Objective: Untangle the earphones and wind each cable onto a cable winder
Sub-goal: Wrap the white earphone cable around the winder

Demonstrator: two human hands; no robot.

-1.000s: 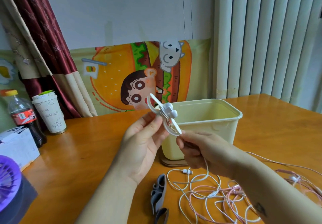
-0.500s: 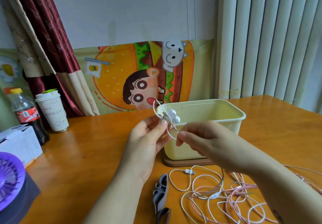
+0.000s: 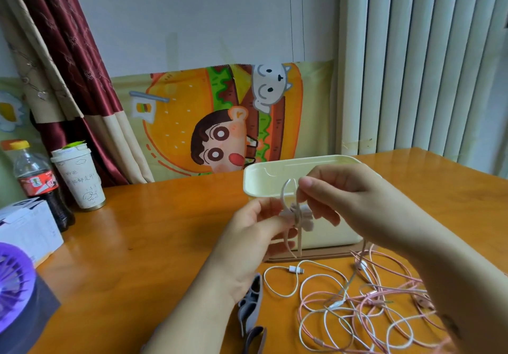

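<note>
My left hand pinches a small white cable winder, held in the air in front of the cream tub. Loops of white earphone cable stick out above and below the winder. My right hand pinches the white cable just above the winder, thumb and fingers curled on it. From there the white cable drops to the table and runs into a loose tangle of white cable and pink earphone cable. The white plug lies on the table. A grey cable winder lies flat near the front edge.
A cream plastic tub stands on a brown base behind my hands. At the left stand a cola bottle, a paper cup, a white box and a purple fan. The wooden table meets a cartoon poster at the back.
Both hands have come down from above the tub's rim to in front of its wall. My right hand rose from below the winder to the cable above it.
</note>
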